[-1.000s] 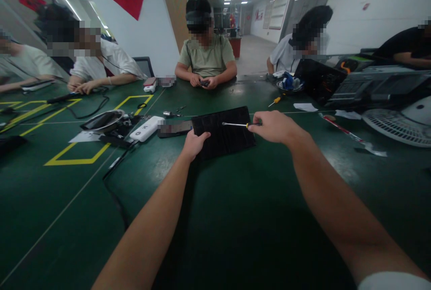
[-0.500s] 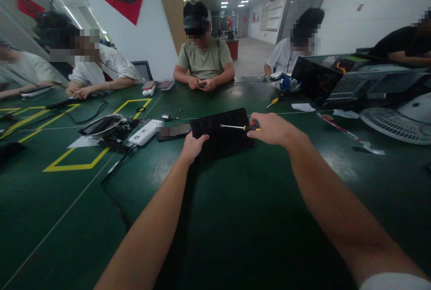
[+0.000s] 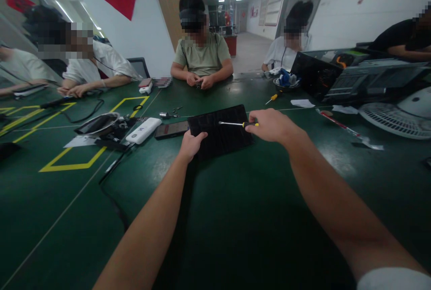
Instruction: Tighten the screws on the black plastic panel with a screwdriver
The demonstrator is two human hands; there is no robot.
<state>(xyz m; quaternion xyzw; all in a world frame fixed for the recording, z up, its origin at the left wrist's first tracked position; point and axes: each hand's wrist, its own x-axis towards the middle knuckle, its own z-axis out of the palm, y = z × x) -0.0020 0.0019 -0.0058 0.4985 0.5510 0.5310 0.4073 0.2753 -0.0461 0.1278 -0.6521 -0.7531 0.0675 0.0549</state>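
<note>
A flat black rectangular panel [image 3: 224,139] is tilted up above the green table [image 3: 215,218]. My left hand [image 3: 192,144] grips its left edge, thumb on the near face. In my right hand [image 3: 269,124] is a screwdriver [image 3: 235,124] with a yellow and black handle, its fingers closed round the grip. The metal shaft points left across the panel, and the tip lies over its upper middle. Whether the tip touches the panel I cannot tell. Just left of the panel lies a dark phone-like slab [image 3: 171,130].
Left are a white power-bank-like box [image 3: 144,130] with a cable and a round-framed device [image 3: 99,125]. Small metal parts [image 3: 164,115] lie behind the slab. Right are another screwdriver [image 3: 273,98], a white fan [image 3: 400,115] and an opened computer case [image 3: 357,79]. Several people sit around the table.
The view has shifted slightly, so the surroundings sit a little further left and up. Both hands keep their hold; the screwdriver stays across the panel.
</note>
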